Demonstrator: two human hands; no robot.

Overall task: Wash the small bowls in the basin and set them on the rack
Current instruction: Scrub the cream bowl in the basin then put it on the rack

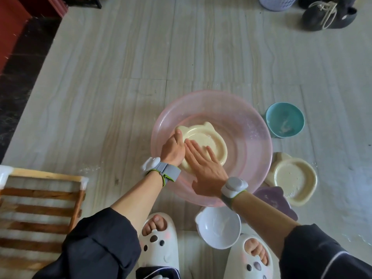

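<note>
A cream cat-eared bowl lies in the pink see-through basin on the floor. My left hand grips the bowl's left rim, thumb over the edge. My right hand lies flat inside the bowl with straight fingers pressing on its surface. A wooden slatted rack sits on the floor at the lower left, with nothing on it. Other bowls stand beside the basin: a teal one, a second cream one, a purple one and a white one.
My feet in white slippers are planted just below the basin, with the white bowl between them. Dark shoes and a lilac basket stand at the far right. A dark strip and a red cabinet border the floor at the left.
</note>
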